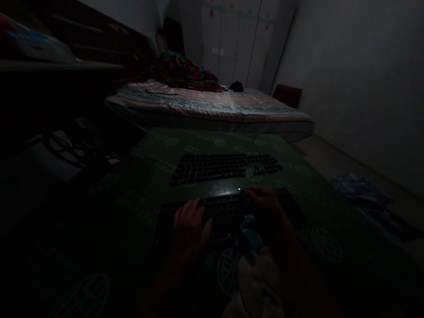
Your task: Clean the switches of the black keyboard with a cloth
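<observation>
A dark keyboard base (221,221) lies on the green table, its inner detail mostly lost in the gloom. My left hand (190,223) rests flat on its left part, fingers stretched out and thumb apart. Over the right part, my right hand (265,203) is closed, with its fingertips near the base's far edge. A cloth (251,234), bluish above and pale below, hangs from under that hand toward me; the grip itself is poorly lit. Beyond the base, black keycaps (212,168) are laid out in rows in a keyboard layout.
The green table (139,198) carries white printed emblems. Behind it stands a bed (212,104) with a red patterned blanket (188,73). Crumpled fabric (361,190) lies on the floor at right. A dark shelf (66,66) is at left. The room is very dim.
</observation>
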